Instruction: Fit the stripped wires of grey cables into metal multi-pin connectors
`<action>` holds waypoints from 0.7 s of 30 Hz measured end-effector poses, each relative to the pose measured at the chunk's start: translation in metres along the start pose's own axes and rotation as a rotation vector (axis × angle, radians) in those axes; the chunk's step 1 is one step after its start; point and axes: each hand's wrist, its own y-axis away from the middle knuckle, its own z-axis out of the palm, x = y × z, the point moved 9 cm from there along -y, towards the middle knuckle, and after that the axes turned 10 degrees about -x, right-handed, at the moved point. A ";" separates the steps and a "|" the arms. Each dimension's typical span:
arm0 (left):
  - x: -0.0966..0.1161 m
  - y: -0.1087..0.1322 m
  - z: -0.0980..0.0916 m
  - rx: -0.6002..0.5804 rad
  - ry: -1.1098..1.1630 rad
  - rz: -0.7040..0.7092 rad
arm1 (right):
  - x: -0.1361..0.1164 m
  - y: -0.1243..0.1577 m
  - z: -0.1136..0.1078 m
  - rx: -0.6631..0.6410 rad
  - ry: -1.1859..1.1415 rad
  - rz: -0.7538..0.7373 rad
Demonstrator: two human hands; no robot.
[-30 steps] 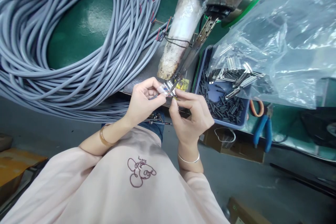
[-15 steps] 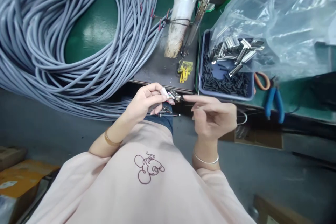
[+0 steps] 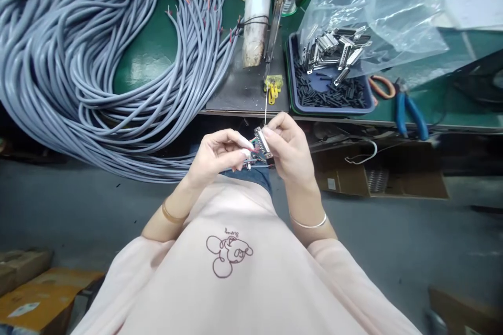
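Observation:
In front of my body, my left hand is closed, its thumb and fingers pinching the thin coloured wires at a grey cable's end. These wires meet the pin side of a metal D-sub connector. My right hand is closed around the connector's other side, thumb on its face. A thin silvery wire rises from the right fingertips past the table edge; whether the fingers grip it is hidden. Exactly where each coloured wire meets a pin is too small to tell.
Grey cables lie heaped at left. A soldering-iron-like tool points down beside yellow clips. The blue bin holds black tubes and metal connectors in a plastic bag. Blue-handled pliers lie right.
My right hand has moved left and closed on the connector, where its index finger pointed outward before. The connector has turned more upright. The whole view has shifted slightly.

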 end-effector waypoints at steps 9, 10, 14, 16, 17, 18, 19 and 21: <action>-0.015 -0.025 0.002 0.058 -0.132 0.016 | -0.060 0.026 -0.055 0.359 0.528 -0.297; -0.018 -0.029 0.002 0.071 -0.125 -0.002 | -0.065 0.030 -0.054 0.367 0.627 -0.332; -0.027 -0.041 0.004 0.084 -0.128 -0.029 | -0.061 0.024 -0.031 0.131 0.991 -0.370; -0.029 -0.046 0.004 0.113 -0.143 -0.019 | -0.057 0.021 -0.023 0.056 1.117 -0.438; -0.030 -0.048 0.004 0.128 -0.150 -0.014 | -0.055 0.020 -0.021 0.042 1.162 -0.469; -0.031 -0.051 0.005 0.135 -0.156 -0.009 | -0.054 0.019 -0.021 0.033 1.195 -0.492; -0.031 -0.053 0.006 0.134 -0.158 -0.003 | -0.051 0.017 -0.023 0.028 1.212 -0.502; -0.032 -0.058 0.007 0.129 -0.155 0.009 | -0.049 0.015 -0.036 0.081 1.179 -0.483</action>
